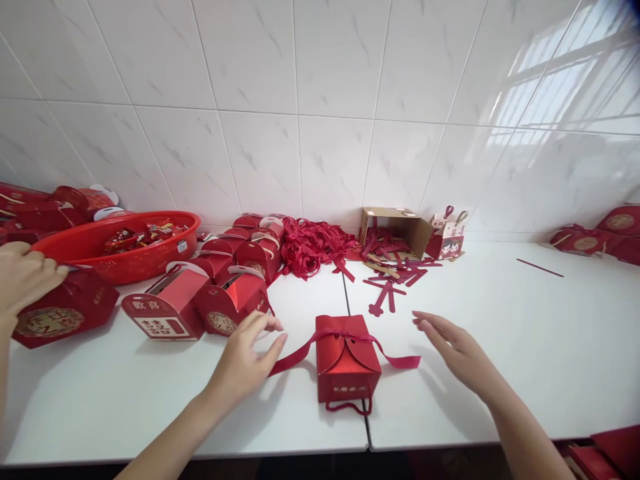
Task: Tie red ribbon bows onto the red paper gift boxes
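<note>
Head view: from where I stand, the red gift box [346, 383] sits on the white table [280, 427] between two released hands, its satin ribbon [404, 362] lying crosswise, one tail ending right by the left hand [250, 350], the other nearer the wearer than the right hand's [455, 347] fingertips.

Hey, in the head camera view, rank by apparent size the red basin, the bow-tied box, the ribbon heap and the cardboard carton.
1. Red basin
2. Bow-tied box, though it stands nearer
3. Ribbon heap and cardboard carton: too alike to rank
</note>
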